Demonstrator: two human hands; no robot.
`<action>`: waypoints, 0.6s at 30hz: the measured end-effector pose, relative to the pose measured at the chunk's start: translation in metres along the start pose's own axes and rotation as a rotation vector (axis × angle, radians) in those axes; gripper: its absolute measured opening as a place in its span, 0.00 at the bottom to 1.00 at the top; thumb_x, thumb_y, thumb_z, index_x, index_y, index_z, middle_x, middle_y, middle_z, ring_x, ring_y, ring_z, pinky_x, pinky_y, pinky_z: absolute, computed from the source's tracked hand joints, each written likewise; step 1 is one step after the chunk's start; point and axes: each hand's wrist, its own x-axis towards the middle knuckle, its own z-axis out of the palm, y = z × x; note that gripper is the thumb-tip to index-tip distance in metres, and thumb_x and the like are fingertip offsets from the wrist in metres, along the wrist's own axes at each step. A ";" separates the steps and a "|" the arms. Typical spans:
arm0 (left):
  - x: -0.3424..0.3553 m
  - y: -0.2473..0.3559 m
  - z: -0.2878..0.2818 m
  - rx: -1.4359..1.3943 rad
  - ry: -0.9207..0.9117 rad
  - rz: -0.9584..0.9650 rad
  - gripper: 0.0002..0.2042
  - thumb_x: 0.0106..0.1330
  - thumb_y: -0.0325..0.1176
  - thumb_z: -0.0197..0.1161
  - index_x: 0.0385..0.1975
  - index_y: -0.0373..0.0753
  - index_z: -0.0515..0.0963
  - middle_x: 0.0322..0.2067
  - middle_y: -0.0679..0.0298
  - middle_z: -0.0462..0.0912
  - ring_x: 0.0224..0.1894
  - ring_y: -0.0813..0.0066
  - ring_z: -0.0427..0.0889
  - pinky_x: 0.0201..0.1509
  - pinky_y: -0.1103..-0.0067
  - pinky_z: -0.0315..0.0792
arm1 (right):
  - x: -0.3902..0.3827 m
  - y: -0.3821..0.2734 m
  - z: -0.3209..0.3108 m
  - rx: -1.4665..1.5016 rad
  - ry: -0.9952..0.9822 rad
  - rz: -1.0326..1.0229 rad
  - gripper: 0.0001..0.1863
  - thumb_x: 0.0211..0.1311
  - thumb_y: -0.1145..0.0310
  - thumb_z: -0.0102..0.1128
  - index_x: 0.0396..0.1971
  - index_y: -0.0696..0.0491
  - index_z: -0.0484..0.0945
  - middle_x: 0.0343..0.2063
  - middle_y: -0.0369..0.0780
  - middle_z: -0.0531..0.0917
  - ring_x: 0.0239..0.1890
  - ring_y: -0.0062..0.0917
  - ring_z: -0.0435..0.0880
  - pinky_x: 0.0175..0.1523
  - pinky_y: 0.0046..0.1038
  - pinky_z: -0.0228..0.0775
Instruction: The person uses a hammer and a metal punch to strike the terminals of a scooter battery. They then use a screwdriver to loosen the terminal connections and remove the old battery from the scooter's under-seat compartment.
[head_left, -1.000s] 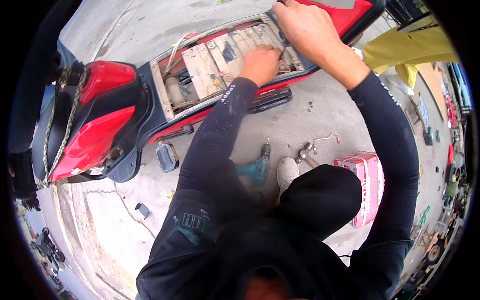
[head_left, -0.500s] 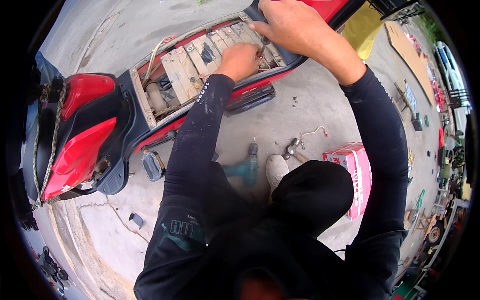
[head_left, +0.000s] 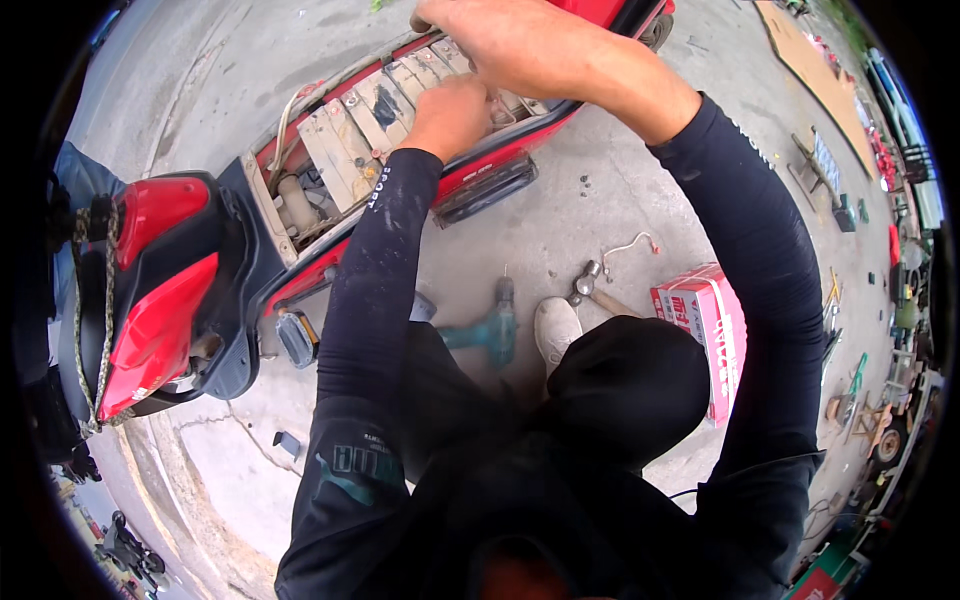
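The row of grey battery blocks [head_left: 370, 120] sits in the opened floor compartment of a red scooter [head_left: 160, 290] lying on the concrete floor [head_left: 590, 220], and both hands are down on its far end. The left hand [head_left: 450, 115] is curled onto the blocks with its fingers hidden, so their grip cannot be told; the right hand [head_left: 500, 40] lies just above it, fingers bent over the compartment's edge, their hold likewise unclear. Nearer the person's knees lie a teal drill [head_left: 490, 330], a hammer [head_left: 590, 285] and a pink box [head_left: 705, 330].

Both hands [head_left: 500, 70] reach into scooter's battery bay [head_left: 370, 120]
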 end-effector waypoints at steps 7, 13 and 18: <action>0.008 0.004 -0.014 -0.047 -0.113 -0.087 0.13 0.67 0.41 0.65 0.44 0.40 0.82 0.42 0.52 0.87 0.47 0.49 0.84 0.50 0.58 0.76 | 0.004 0.006 0.001 -0.344 -0.069 0.250 0.08 0.54 0.70 0.64 0.31 0.59 0.84 0.30 0.53 0.86 0.35 0.44 0.89 0.39 0.41 0.83; -0.001 -0.007 -0.007 0.072 -0.009 0.047 0.13 0.69 0.41 0.64 0.43 0.37 0.81 0.40 0.50 0.86 0.47 0.47 0.84 0.49 0.57 0.77 | 0.010 0.002 -0.001 -0.298 -0.146 0.325 0.09 0.57 0.73 0.59 0.33 0.61 0.84 0.33 0.52 0.87 0.34 0.46 0.89 0.39 0.42 0.83; 0.016 0.007 -0.014 -0.019 0.135 0.130 0.12 0.70 0.39 0.64 0.43 0.36 0.79 0.38 0.49 0.86 0.43 0.46 0.85 0.47 0.59 0.78 | -0.017 0.008 -0.041 -0.280 0.163 0.119 0.07 0.60 0.74 0.60 0.36 0.60 0.81 0.28 0.50 0.84 0.38 0.46 0.87 0.42 0.43 0.79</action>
